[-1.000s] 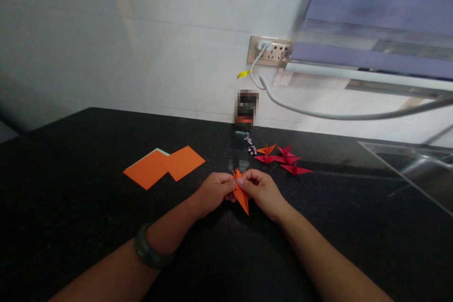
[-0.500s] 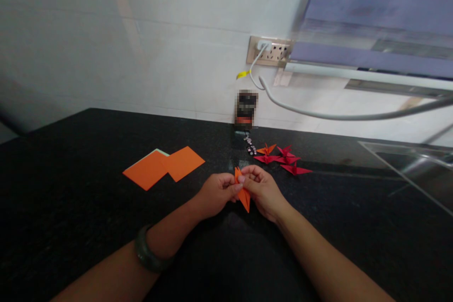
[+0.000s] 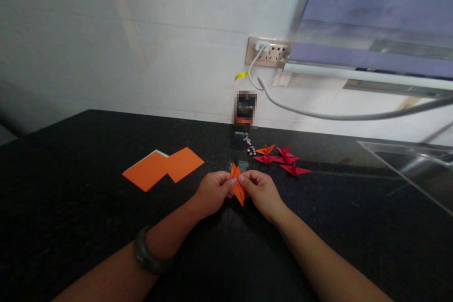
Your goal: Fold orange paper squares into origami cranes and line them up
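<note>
Between my two hands is a narrow, folded piece of orange origami paper (image 3: 238, 193), split into two points at its far end. My left hand (image 3: 214, 192) pinches its left side, thumb on top. From the right, my right hand (image 3: 264, 192) pinches it with thumb and fingers; the fingers beneath are partly hidden. Just beyond my right hand sit several folded paper cranes: an orange crane (image 3: 266, 149) and red cranes (image 3: 294, 170). Flat squares of orange paper (image 3: 186, 165) lie to the left, overlapping, with a pale green edge showing under one.
The black countertop (image 3: 88, 226) meets a tiled wall. A pixelated phone-like object (image 3: 245, 109) leans there, with a beaded strap (image 3: 249, 146) before it. A socket (image 3: 267, 52) with a white cable hangs above. A sink (image 3: 417, 170) lies at the right.
The orange folded paper has shifted slightly left and away from me, and its two far points now stand wider apart. My right hand's fingers have moved down its right side.
</note>
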Motion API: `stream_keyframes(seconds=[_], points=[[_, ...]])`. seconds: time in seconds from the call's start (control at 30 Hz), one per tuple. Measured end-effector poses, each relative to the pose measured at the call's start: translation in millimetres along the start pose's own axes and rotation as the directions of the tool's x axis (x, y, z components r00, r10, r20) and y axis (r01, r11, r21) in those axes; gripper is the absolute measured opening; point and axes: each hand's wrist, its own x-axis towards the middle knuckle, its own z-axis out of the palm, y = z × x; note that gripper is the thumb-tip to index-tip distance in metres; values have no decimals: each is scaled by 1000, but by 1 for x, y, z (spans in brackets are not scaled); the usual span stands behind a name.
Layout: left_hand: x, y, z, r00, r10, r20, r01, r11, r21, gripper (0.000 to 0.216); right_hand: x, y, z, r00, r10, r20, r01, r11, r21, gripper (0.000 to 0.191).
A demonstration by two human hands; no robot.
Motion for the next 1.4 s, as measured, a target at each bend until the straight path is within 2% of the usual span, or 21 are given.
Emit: stream_keyframes(seconds=[0.23, 0.33, 0.47, 0.63, 0.83, 0.97, 1.27, 1.4], points=[[-3, 0, 1, 995, 69, 73, -80, 986, 148, 22, 3, 6, -3, 998, -53, -36, 49, 994, -99, 31], [-3, -2, 2, 993, 81, 88, -94, 983, 160, 24, 3, 7, -3, 999, -43, -4, 43, 999, -29, 32], [1, -4, 2, 998, 19, 62, -24, 997, 78, 23, 1, 3, -1, 998, -57, 20, 55, 992, 113, 26], [3, -8, 1, 999, 9, 47, -15, 992, 124, 25, 1, 1, 0, 996, -83, 17, 81, 994, 78, 23], [3, -10, -2, 994, 111, 10, -110, 963, 246, 26, 2, 2, 0, 999, -3, -37, 4, 999, 49, 21], [1, -7, -3, 981, 195, -16, -180, 934, 310, 26, 1, -1, 1, 1000, 13, -26, -11, 998, 66, 18], [-1, -4, -3, 976, 217, 5, -204, 910, 361, 27, 2, 1, 0, 999, 29, -42, -24, 994, 104, 20], [-1, -4, -3, 973, 232, 10, -216, 892, 397, 27, 3, 2, -1, 999, 28, 19, -30, 995, 94, 27]])
